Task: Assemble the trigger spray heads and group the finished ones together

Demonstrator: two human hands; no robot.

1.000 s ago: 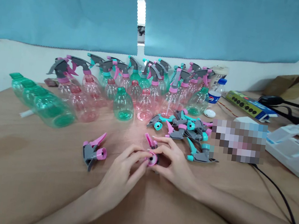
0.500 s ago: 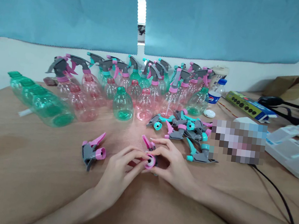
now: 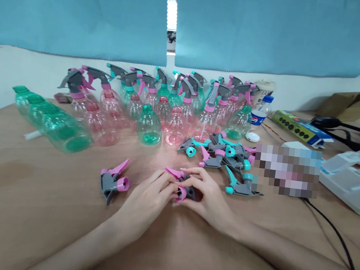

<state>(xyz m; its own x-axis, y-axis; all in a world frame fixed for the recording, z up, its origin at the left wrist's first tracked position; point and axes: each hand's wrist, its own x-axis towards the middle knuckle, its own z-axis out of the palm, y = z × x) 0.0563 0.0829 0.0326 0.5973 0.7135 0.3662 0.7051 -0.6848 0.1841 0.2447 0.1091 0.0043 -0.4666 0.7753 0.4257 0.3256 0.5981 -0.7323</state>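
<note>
My left hand (image 3: 147, 201) and my right hand (image 3: 207, 197) meet over the wooden table (image 3: 27, 204), both gripping one grey and pink spray trigger head (image 3: 182, 189). Its pink lever points up and left between my fingers. A second grey and pink trigger head (image 3: 112, 180) lies alone to the left of my left hand. A pile of several trigger heads (image 3: 226, 156), pink and teal, lies just beyond my right hand.
Several pink and green spray bottles (image 3: 170, 107) stand in rows at the back. Green bottles (image 3: 50, 119) lie on their sides at the left. At the right are a white box (image 3: 348, 180), a black cable (image 3: 335, 231), a power strip (image 3: 299, 127) and a cardboard box (image 3: 351, 103).
The trigger head has been turned in my hands: its pink collar faced me before, now the pink lever lies over the top and my left fingers have closed in on it.
</note>
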